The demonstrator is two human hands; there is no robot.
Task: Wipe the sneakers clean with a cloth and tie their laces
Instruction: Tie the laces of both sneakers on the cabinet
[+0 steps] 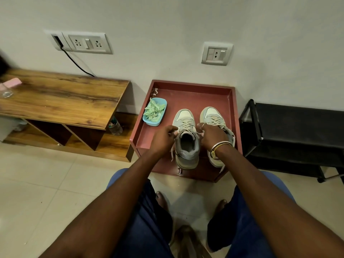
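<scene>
Two sneakers side by side on red tray point(230, 101), left hand point(163, 139) and right hand point(212, 135) each pinching a lace end of left sneaker point(186, 138), right sneaker point(214, 116) untouched, green cloth point(153, 110) in blue tub point(149, 122) beside them

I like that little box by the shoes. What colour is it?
Light blue box, with a green cloth inside; head view.

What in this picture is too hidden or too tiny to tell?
Head view:
- Knot: the left hand and right hand grip the laces of the grey sneaker; the fingers hide any knot.
- Second sneaker: the right wrist covers its back half.
- Pale bits in the red tray corner: too small to identify.
- Glass: cut off by the left edge.
</scene>
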